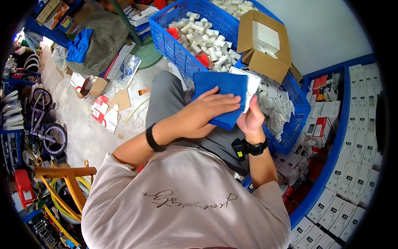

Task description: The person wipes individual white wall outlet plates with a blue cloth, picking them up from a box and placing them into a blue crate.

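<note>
A folded blue cloth lies over a white plate above my lap, hiding most of it. Flat across the cloth, my left hand presses down with its fingers stretched out. My right hand grips the plate's right edge, thumb up along it, the other fingers partly hidden beneath. The plate's exposed strip has a small round mark or hole near its edge. Close to my right hand, a blue crate holds many flat white pieces.
An open cardboard box with white items rests on that crate. Ahead stands a blue crate of white pipe fittings. White cartons are stacked at right. Torn packaging litters the floor at left, near a small bicycle.
</note>
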The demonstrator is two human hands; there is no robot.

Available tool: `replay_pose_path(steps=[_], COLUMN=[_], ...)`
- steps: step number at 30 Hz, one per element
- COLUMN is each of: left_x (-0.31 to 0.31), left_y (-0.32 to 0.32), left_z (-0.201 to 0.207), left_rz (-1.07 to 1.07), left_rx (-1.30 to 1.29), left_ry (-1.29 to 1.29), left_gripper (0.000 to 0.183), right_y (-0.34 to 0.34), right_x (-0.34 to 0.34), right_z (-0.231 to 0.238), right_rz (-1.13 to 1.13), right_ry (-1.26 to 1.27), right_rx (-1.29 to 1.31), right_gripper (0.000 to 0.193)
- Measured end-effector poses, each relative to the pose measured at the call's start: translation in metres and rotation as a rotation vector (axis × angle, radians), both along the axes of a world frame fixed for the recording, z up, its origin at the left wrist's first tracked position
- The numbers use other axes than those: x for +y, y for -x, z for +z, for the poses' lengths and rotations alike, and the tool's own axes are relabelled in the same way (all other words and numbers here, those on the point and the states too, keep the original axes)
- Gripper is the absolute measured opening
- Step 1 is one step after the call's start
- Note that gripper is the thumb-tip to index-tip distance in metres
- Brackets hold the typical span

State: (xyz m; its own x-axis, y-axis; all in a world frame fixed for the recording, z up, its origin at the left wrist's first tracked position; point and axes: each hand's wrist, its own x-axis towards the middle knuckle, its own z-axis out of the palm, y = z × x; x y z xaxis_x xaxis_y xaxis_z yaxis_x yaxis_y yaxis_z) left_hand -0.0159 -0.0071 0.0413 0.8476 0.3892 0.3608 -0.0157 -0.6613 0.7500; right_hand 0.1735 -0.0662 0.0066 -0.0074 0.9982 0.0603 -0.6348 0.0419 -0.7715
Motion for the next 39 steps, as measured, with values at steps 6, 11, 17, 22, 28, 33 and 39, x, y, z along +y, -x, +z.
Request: replay_pose_path(steps=[6,11,17,22,28,33,39], left_x=[0.017,0.016,0.011,0.012,0.008,0.018,0.009], left_y=[0.012,0.018,0.017,0.006,0.004,0.006,0.002], left_z=[0.008,0.004,0.004,-0.003,-0.004,0.001,-0.010], left_rz=[-0.026,0.308,0.410,0.107,0.146,0.199,0.224], left_rx=[0.131,-0.244,-0.243,-0.058,-0.180,0.067,-0.031], left_ry=[0.034,0.451,0.239,0.023,0.140,-0.157,0.257], left_gripper=[0.057,0.038,0.038,0.040,0.045,0.043,0.036], right_y=[0.001,-0.008,-0.005,0.001,0.013,0.012,0.014], right_x=[-0.004,0.002,-0.005,-0.006,-0.001,-0.004,-0.005], right_z=[-0.012,0.003,-0.007,-0.008,0.005,0.001,-0.002], right_rz=[-0.065,0.030,0.006,-0.013,-0.092,-0.129,-0.081], right_ry=[-0.043,-0.169,-0.101,-0.099,-0.126,-0.101,-0.118], right_rx=[0.056,0.095,0.068,-0.004,-0.027,-0.122,-0.057], right_gripper=[0.068,0.078,0.081,0.079,0.076,0.082,0.083])
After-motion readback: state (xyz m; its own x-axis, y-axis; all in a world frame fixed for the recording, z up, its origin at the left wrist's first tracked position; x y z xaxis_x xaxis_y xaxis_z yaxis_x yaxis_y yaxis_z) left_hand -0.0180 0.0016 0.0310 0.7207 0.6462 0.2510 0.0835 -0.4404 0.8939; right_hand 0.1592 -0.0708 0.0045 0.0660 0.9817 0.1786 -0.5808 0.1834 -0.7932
